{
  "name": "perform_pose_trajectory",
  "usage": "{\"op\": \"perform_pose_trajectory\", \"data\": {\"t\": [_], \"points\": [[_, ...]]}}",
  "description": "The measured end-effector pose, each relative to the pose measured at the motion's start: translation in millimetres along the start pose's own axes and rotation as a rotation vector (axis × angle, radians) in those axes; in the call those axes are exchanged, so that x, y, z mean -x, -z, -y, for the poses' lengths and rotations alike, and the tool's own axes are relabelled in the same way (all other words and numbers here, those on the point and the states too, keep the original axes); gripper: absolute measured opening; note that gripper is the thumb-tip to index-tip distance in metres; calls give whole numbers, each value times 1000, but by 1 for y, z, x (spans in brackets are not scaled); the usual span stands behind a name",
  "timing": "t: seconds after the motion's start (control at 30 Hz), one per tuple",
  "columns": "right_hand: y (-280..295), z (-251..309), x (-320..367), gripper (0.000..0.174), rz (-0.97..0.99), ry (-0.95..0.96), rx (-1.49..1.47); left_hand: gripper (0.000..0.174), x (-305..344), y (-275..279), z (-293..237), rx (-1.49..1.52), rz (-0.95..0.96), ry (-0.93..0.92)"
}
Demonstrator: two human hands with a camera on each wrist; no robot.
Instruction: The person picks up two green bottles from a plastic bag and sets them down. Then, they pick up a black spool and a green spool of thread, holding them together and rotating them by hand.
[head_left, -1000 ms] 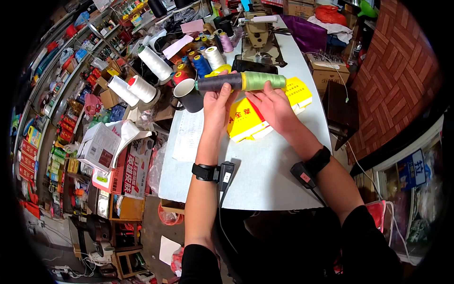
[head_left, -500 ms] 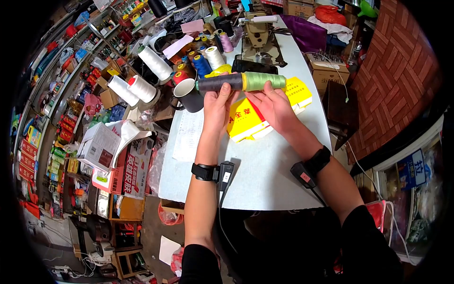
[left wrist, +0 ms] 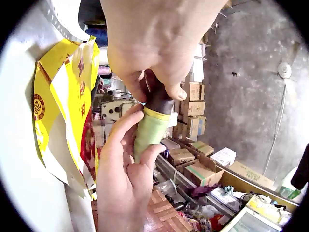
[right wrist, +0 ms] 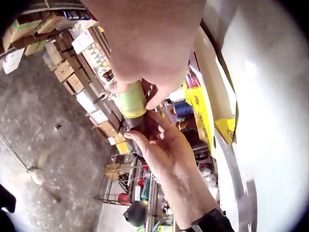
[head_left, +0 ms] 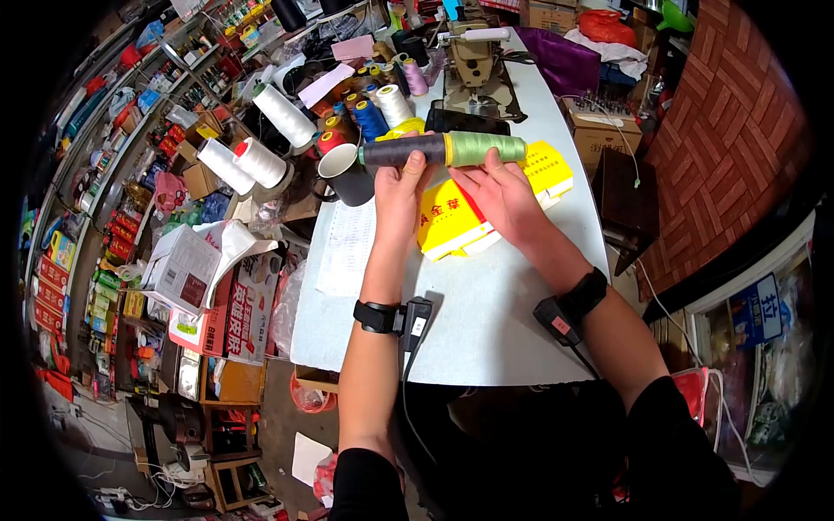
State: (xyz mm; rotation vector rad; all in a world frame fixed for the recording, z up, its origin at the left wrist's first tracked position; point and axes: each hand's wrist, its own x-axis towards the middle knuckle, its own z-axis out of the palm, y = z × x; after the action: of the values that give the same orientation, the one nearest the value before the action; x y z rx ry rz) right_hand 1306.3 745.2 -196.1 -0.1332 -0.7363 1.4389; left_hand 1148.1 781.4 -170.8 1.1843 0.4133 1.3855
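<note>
Very little is changed: compared w/ the two earlier head pictures, both hands and both spools keep practically the same pos., w/ at most a tiny shift at the left wrist. For the work in hand this prob. means a pause: the spools are held steady, and I see no progress b/w these pictures.

The left hand [head_left: 401, 193] grips the dark spool [head_left: 385, 154], its thumb on the near side and the other fingers partly hidden behind. The right hand [head_left: 506, 198] pinches the green spool [head_left: 476, 148] b/w thumb and fingers, as the right wrist view also shows; one finger stretches along below the spool. Both spools lie end to end in one line, approx. level in the head view, dark one left, green one right, w/ a yellow rim at the joint. If one end sits inside the other, I cannot tell.

The spools are held above the worktop [head_left: 486, 326], in front of the far things. The yellow package [head_left: 441, 227] w/ red band lies under and to the right. Left of the dark spool stands a black mug [head_left: 352, 184], nearer is a paper sheet [head_left: 344, 256]. Farther are other thread spools, incl. a blue one [head_left: 371, 123], and a sewing machine [head_left: 472, 69].
</note>
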Motion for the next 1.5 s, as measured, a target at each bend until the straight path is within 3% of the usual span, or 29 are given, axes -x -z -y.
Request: {"op": "perform_pose_trajectory", "data": {"t": [0.17, 0.47, 0.77, 0.97, 1.17, 1.37, 1.5], "points": [[-1, 1, 1, 43, 14, 16, 18, 51, 0, 0, 1, 6, -1, -18], [8, 6, -4, 44, -164, -15, -76, 48, -2, 10, -1, -5, -92, -14], [4, 8, -2, 42, -131, -19, 25, 44, -3, 8, -4, -43, -202, -42], [4, 9, -2, 49, -145, -10, 45, 37, -1, 1, -9, -40, -176, -126], [3, 10, -2, 48, -136, 19, 34, 39, 0, 6, -9, -40, -162, -63], [-6, 13, 3, 42, -259, 10, 124, 36, -1, 0, -12, -167, -178, -59], [-8, 14, 3, 35, -165, 110, 358, 34, -1, -1, -9, -213, -160, -16]]}}
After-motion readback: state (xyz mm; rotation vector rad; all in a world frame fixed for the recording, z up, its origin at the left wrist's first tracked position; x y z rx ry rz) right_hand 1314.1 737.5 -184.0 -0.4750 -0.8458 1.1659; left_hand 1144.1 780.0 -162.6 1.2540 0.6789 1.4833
